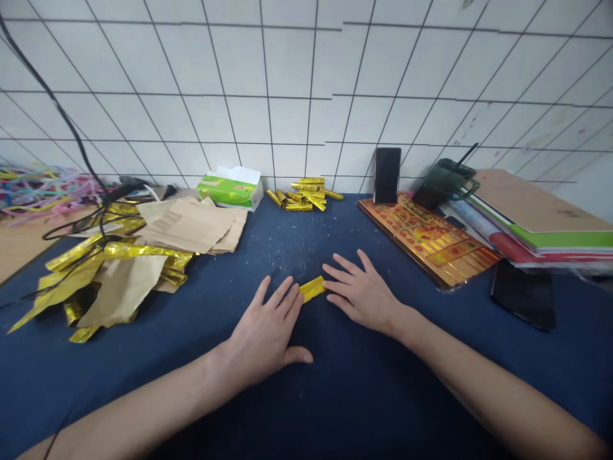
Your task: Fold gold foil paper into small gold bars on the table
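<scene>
A short strip of gold foil paper (pixel 313 290) lies on the dark blue table between my two hands. My left hand (pixel 268 326) rests palm down with its fingers spread, and its fingertips touch or cover the strip's left end. At the strip's right end is my right hand (pixel 361 291), also palm down with fingers apart. Whether the strip is flat or rolled is hard to tell. Farther back, against the wall, a small pile of rolled gold paper tubes (pixel 306 195) lies on the tabletop.
Crumpled gold foil and brown paper (pixel 122 287) cover the left side, with a black cable (pixel 71 121) hanging over them. A green tissue box (pixel 230 190) stands behind. On the right are an upright phone (pixel 387 176), orange-gold packets (pixel 431 243), a dark mug (pixel 443 182), stacked folders (pixel 541 211) and a black flat object (pixel 523 295).
</scene>
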Motion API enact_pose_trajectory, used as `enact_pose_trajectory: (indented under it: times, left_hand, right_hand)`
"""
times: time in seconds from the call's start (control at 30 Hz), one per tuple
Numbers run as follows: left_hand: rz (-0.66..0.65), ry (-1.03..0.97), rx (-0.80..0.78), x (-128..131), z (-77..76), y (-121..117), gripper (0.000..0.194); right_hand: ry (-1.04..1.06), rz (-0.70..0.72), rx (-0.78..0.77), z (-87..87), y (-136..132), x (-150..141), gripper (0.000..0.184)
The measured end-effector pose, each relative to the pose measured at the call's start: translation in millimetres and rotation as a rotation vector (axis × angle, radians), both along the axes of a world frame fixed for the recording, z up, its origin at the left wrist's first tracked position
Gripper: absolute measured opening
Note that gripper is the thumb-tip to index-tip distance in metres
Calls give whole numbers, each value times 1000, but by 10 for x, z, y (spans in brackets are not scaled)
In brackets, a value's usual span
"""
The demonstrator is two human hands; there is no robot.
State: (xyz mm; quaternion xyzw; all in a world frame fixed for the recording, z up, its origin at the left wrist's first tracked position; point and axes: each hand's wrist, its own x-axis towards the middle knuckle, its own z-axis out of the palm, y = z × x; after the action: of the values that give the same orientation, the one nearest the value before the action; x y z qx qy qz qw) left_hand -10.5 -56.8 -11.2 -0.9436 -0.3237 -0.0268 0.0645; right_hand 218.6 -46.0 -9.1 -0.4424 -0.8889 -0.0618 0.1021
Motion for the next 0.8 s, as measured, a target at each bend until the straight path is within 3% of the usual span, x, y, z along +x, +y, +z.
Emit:
enact_pose_trajectory:
  times: [0.4,0.6,0.8]
  left_hand:
    - [-30,58,-83,-39,-9,-29,83]
    - [-19,65,-111,-23,15,-25,86]
    - [-36,37,-114,-43,-2,-8,84]
  right_hand:
    - [-21,5,-26,3,-63,-63,34]
    - [-18,182,-191,-40,-169,-253,67]
    - [-28,55,-196,-144,-127,-168,61]
